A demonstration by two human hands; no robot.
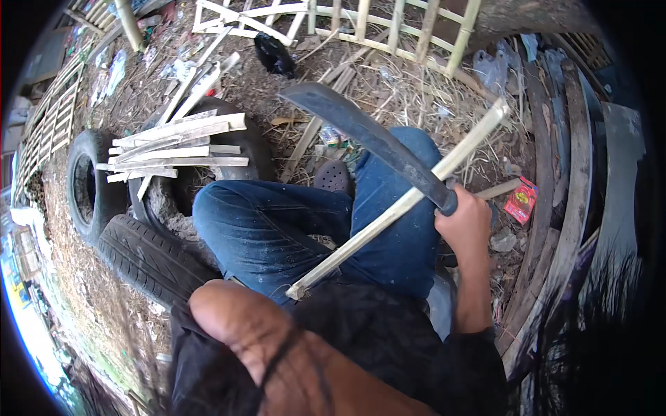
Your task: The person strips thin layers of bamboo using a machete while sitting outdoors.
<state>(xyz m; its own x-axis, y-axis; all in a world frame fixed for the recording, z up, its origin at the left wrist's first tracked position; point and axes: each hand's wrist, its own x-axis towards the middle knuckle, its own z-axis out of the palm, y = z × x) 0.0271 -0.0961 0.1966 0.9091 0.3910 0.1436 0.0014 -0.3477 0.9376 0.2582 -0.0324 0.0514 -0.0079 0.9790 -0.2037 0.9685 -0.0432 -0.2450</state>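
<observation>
My right hand (463,220) is wrapped round the handle of a machete (371,136), its long dark blade reaching up and to the left above my knee. Under the blade a pale split bamboo strip (374,232) slants across my lap, from beside my belly to the far right. Whether my right hand also touches the strip I cannot tell. Of my left arm (291,343), the bent elbow and bare forearm cross the lower edge. My left hand itself is out of the picture.
At left, cut bamboo strips (180,142) lie piled on a tire (260,149), with two more tires (152,260) around it. A bamboo lattice (361,24) spans the far side. Long boards (544,208) line the right, near a red packet (522,200). Litter covers the ground.
</observation>
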